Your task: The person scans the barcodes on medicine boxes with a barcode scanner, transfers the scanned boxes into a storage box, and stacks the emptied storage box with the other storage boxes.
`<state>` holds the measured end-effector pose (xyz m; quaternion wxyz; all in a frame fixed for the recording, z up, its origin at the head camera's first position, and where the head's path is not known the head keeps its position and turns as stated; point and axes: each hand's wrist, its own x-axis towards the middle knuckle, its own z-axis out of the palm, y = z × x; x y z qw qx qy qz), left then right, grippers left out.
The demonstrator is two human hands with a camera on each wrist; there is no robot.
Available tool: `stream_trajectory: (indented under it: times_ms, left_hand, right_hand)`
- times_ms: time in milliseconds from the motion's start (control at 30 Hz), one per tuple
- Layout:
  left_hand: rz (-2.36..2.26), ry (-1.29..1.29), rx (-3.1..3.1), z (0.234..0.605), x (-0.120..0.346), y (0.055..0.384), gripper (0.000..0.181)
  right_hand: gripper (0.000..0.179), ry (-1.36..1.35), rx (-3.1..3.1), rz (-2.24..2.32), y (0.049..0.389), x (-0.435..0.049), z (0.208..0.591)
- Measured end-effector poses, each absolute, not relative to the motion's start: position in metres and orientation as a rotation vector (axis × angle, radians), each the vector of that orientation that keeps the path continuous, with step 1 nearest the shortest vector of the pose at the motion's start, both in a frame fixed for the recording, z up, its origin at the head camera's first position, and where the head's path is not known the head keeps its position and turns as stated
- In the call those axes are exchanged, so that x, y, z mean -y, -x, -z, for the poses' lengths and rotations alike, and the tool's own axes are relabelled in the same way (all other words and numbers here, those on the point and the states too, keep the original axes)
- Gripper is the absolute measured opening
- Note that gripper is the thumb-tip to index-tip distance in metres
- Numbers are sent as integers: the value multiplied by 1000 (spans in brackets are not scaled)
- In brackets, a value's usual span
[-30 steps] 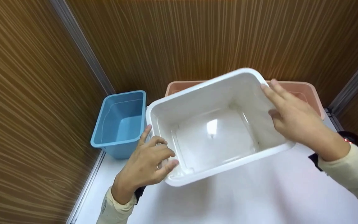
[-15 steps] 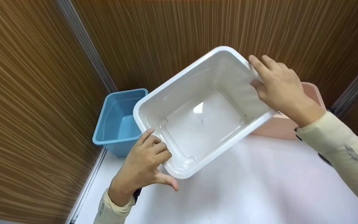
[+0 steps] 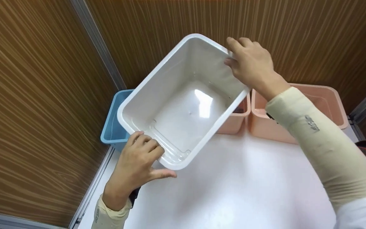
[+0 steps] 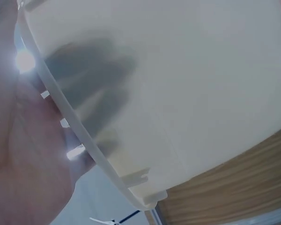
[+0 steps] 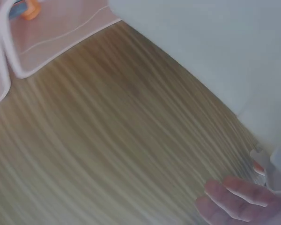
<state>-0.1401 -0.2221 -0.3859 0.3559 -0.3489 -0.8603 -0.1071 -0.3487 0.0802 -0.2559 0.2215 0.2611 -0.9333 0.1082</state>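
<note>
A white plastic tub [image 3: 183, 105] is held up off the table in the head view, tilted with its open top toward me and nothing visible inside. My left hand [image 3: 138, 159] grips its lower left rim, fingers hooked over the edge and thumb stretched out beside it. Through the translucent wall [image 4: 187, 84], the left wrist view shows the dark shapes of those fingers. At the upper right rim my right hand [image 3: 253, 65] holds on, thumb at the edge. The right wrist view shows several fingers [image 5: 234, 199] of it outside the tub.
Behind the white tub stands a blue tub [image 3: 110, 127] at the left, partly covered. Two pink tubs stand to the right, one half hidden [image 3: 232, 124] and one under my right forearm [image 3: 326, 98]. Wood-grain walls [image 3: 313, 41] close off the back and left of the white table [image 3: 233, 187].
The white tub has moved up and left and turned counterclockwise, its right end rising. Both hands moved with it. It now covers more of the blue tub and uncovers the pink tubs.
</note>
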Motion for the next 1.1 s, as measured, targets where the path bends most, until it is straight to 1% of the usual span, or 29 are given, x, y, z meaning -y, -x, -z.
stream_trajectory:
  times_ms: [100, 267, 533, 700, 767, 833, 900, 1033, 1100]
  left_hand:
    - [231, 840, 2245, 388, 229, 137, 59]
    - [194, 746, 2262, 390, 239, 133, 59]
    - [150, 628, 2219, 393, 246, 129, 61]
    - [124, 565, 2207, 397, 251, 126, 62]
    - [119, 535, 2222, 400, 252, 123, 61]
    - [116, 494, 2240, 402, 254, 120, 62]
    - [110, 451, 2258, 404, 255, 117, 63]
    - [94, 391, 2237, 408, 253, 115, 64]
    - [85, 372, 2212, 410, 251, 114, 64]
  right_hand:
    - [51, -738, 2595, -291, 358, -63, 255]
    - [43, -750, 2638, -303, 370, -33, 254]
    - [52, -715, 2692, -296, 380, 16, 251]
    - [50, -699, 2682, -349, 380, 45, 252]
    - [44, -710, 2709, -365, 379, 56, 252]
    - [33, -738, 2751, -376, 378, 65, 252]
    - [30, -770, 2803, -398, 376, 73, 253]
    - [48, -823, 2872, -490, 376, 82, 257]
    - [53, -815, 2907, -610, 377, 86, 259]
